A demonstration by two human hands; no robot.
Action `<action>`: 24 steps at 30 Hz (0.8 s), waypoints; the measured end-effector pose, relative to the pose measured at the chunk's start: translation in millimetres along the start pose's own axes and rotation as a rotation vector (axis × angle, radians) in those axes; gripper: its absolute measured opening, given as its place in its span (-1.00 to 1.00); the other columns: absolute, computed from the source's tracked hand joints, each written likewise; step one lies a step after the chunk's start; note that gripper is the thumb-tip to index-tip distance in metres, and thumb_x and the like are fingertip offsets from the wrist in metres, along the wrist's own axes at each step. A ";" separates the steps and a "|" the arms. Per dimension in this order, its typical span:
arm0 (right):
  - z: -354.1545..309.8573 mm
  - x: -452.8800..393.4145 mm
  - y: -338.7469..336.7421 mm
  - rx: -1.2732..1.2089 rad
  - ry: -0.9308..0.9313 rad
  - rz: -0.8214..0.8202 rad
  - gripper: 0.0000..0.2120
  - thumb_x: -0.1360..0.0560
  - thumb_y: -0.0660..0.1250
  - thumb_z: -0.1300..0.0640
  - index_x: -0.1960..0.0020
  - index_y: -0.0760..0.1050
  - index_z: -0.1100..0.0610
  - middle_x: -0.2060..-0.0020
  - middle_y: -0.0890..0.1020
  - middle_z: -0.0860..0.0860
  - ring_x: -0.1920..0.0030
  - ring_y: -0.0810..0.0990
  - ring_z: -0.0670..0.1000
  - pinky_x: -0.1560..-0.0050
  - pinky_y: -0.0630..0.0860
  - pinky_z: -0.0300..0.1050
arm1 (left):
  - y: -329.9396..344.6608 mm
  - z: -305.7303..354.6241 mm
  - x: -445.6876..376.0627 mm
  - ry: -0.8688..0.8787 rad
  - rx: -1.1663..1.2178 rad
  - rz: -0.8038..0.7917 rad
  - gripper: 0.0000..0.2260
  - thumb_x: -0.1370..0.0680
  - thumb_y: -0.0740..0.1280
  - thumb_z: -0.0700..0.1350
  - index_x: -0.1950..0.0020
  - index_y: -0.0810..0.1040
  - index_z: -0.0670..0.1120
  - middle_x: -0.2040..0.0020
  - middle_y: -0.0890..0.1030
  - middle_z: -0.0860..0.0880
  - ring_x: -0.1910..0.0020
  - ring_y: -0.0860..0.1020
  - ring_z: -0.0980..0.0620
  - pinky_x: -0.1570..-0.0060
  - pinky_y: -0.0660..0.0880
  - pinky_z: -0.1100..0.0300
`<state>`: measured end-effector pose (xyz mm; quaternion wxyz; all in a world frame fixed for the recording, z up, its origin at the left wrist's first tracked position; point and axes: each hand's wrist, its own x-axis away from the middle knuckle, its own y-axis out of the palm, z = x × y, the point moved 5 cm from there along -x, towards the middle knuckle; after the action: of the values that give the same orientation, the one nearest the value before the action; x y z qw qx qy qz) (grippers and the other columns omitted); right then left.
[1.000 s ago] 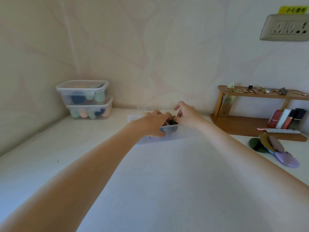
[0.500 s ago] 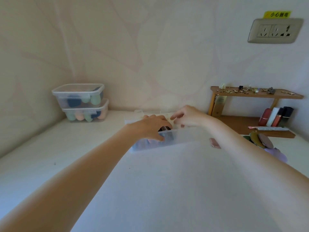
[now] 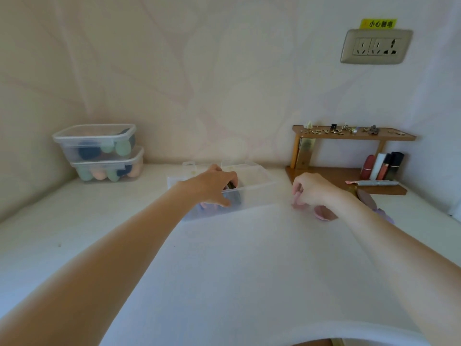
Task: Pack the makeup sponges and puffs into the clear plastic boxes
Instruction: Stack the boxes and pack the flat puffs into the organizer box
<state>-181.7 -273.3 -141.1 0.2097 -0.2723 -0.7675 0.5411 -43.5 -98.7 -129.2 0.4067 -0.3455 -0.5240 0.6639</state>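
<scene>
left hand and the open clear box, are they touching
Touching: in the head view the left hand lies over the open clear box, thumb against its front wall.

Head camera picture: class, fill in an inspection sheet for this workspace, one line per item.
Surface: white table, bare in front.
Job's things: open clear box holding puffs; two lidded boxes stacked at back left, sponges inside; loose puffs at right.
Clutter: wooden shelf with trinkets and lipsticks.
Hands: left hand reaches into the open box; right hand pinches a pink puff beside it.
Cables: nothing seen.
Surroundings: pale wall, socket with yellow label.
</scene>
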 end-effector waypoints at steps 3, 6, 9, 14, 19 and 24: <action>-11.9 -3.1 -32.1 -0.151 -0.041 0.227 -0.88 -0.47 0.29 0.24 0.24 0.52 0.22 0.19 0.62 0.17 0.15 0.54 0.13 0.26 0.42 -0.20 | 0.3 -0.1 -0.9 -0.013 0.011 -0.004 -0.50 -0.44 0.39 -0.13 -0.34 0.30 0.00 -0.21 0.34 -0.06 -0.12 0.32 0.06 0.44 0.41 0.35; -40.1 -1.4 -52.0 -0.347 -0.157 0.425 -0.92 -0.49 0.26 0.28 0.12 0.53 0.17 0.22 0.58 0.12 0.18 0.50 0.07 0.42 0.38 -0.39 | 1.5 1.1 -2.1 0.005 0.016 0.012 -0.31 -0.44 0.39 -0.15 -0.47 0.11 0.01 -0.31 0.35 -0.05 -0.30 0.27 -0.02 0.32 0.44 0.31; -67.9 -3.6 -39.2 -0.384 -0.213 0.443 -0.84 -0.45 0.17 0.30 -0.01 0.43 0.20 0.17 0.66 0.16 0.09 0.57 0.13 0.27 0.42 -0.21 | 4.2 3.4 -3.4 0.048 -0.108 0.067 -0.21 -0.43 0.41 -0.08 -0.52 0.00 0.00 -0.40 0.27 -0.02 -0.35 0.23 -0.10 -0.17 0.33 0.12; -99.6 -11.1 8.6 -0.109 -0.264 0.399 -0.94 -0.50 0.24 0.15 0.06 0.46 0.13 0.10 0.60 0.11 0.05 0.55 0.16 0.23 0.35 -0.12 | 3.4 4.3 -1.9 0.065 -0.122 0.183 -0.21 -0.43 0.39 0.01 -0.52 -0.01 0.00 -0.49 0.18 0.02 -0.42 0.19 -0.07 -0.32 0.20 0.05; -108.1 -15.5 21.6 -0.097 -0.283 0.205 -0.82 -0.51 0.20 0.23 0.11 0.58 0.20 0.28 0.55 0.06 0.09 0.55 0.16 0.26 0.30 -0.14 | 9.5 8.6 -10.9 0.095 -0.010 0.115 -0.30 -0.44 0.37 -0.08 -0.49 0.08 -0.03 -0.36 0.41 -0.04 -0.32 0.37 -0.09 -0.29 0.33 -0.01; -82.9 -4.2 -17.5 -0.189 -0.266 0.243 -0.71 -0.48 0.21 0.26 0.37 0.55 0.23 0.43 0.53 0.15 0.31 0.39 0.06 0.39 0.26 -0.17 | 4.6 15.7 -16.0 0.142 -0.144 0.063 -0.48 -0.47 0.32 -0.14 -0.42 0.28 0.01 -0.30 0.45 0.02 -0.24 0.40 -0.08 -0.21 0.37 0.07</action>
<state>-130.7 -221.2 -97.6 0.0132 -0.3075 -0.7973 0.5192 -51.3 -120.2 -129.9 0.3960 -0.4364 -0.5288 0.6108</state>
